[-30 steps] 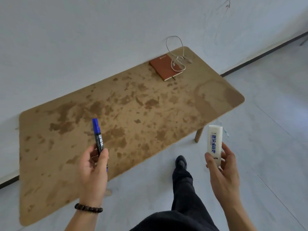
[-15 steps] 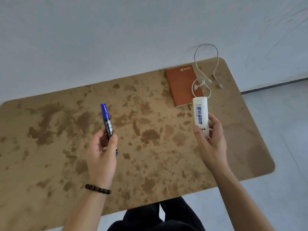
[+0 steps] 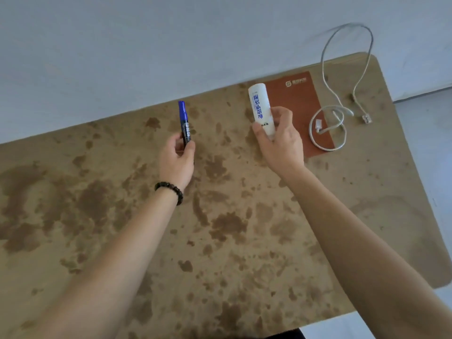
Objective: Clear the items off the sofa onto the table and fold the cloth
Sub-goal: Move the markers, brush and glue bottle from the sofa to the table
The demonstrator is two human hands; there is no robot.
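The white tube carries blue characters printed in a column along its length, too blurred to read. Below them, toward 6 o'clock, is a short dark line of print. The brown notebook, at 1 o'clock on the tabletop, bears a white S-shaped square logo at its 12 o'clock edge, with small unreadable white characters beside it. The marker has white print on its black barrel, also illegible.
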